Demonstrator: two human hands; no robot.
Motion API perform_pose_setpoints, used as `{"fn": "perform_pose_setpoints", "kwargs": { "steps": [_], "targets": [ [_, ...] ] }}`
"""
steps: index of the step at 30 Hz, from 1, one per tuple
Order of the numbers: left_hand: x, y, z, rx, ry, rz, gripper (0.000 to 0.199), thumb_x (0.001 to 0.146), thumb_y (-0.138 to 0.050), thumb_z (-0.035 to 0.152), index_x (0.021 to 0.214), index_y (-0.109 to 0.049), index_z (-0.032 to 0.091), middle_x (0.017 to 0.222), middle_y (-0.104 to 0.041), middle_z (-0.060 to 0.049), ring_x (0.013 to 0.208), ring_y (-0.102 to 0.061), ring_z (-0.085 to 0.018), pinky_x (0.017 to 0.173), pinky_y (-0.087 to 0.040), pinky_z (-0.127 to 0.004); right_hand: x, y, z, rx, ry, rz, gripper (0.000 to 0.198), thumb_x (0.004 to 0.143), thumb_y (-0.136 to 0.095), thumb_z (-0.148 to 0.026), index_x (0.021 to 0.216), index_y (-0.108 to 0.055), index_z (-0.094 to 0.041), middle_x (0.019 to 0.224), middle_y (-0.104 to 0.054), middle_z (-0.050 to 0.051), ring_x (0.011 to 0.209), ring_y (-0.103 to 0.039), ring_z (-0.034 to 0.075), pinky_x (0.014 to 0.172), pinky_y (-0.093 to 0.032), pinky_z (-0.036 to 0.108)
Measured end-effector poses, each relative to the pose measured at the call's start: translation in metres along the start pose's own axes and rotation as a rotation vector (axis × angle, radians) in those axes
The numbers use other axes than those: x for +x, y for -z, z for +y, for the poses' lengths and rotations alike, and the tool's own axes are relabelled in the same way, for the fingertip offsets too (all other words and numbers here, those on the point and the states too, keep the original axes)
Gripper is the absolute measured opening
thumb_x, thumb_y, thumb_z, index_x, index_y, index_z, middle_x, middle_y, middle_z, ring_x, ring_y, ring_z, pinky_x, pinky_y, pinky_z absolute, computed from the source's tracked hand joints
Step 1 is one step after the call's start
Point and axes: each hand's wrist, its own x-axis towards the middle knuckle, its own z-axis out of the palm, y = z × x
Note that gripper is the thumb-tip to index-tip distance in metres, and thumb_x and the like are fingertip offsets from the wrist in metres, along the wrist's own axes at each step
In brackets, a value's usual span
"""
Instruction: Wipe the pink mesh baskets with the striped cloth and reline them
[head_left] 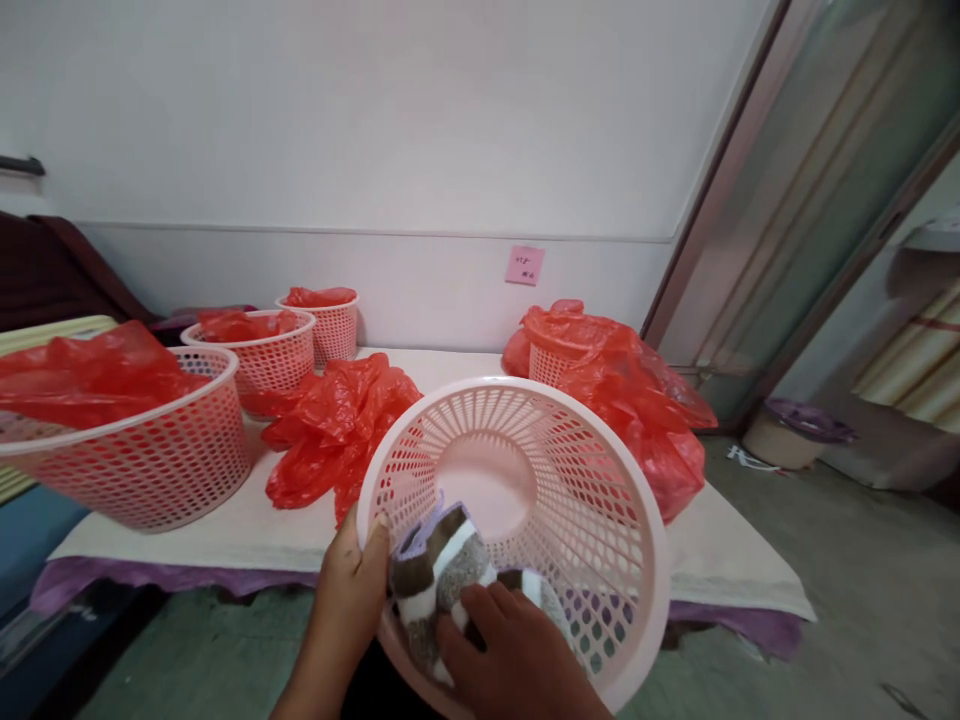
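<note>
A pink plastic basket point(491, 490) is tilted toward me above the front of the table, so its inside shows. My left hand point(349, 575) is closed on the basket's left rim, thumb over the edge. Low inside the basket lie striped socks point(459, 550) in grey, white and brown, with lavender at the cuffs. My right hand point(510, 645) reaches into the basket, fingers curled over the socks. Part of the socks is hidden beneath that hand, and I cannot tell how many there are.
Pink baskets point(184, 440) with red plastic bags stand on the left of the white-covered table point(180, 548). A crumpled red bag point(337, 420) lies beside them. More red bags point(637, 400) cover a basket at right. A pink note point(525, 265) is on the wall; a bin point(787, 440) stands right.
</note>
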Motion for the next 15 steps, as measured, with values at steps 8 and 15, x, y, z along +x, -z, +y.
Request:
{"fn": "perform_pose_setpoints", "kwargs": {
  "steps": [8,15],
  "targets": [
    [-0.017,-0.004,0.008,-0.001,0.016,0.037,0.049,0.089,-0.042,0.046,0.126,-0.054,0.015,0.120,-0.066,-0.012,0.117,-0.058,-0.026,0.099,-0.045,-0.037,-0.031,-0.022,-0.012,0.070,-0.067,0.037,0.008,0.085,-0.057,-0.031,0.085,-0.064,-0.030,0.065,-0.065,0.002,0.053,-0.060,0.020,0.044,-0.047,0.031],
    [-0.015,-0.007,0.008,-0.022,0.023,0.013,0.050,0.090,-0.041,0.048,0.126,-0.053,0.015,0.123,-0.063,-0.013,0.120,-0.055,-0.028,0.102,-0.042,-0.040,-0.046,-0.034,-0.011,-0.144,0.008,0.144,0.033,0.086,-0.056,-0.023,0.118,-0.054,-0.028,0.088,-0.070,0.009,0.065,-0.061,0.019,0.051,-0.046,0.028]
  ]
}}
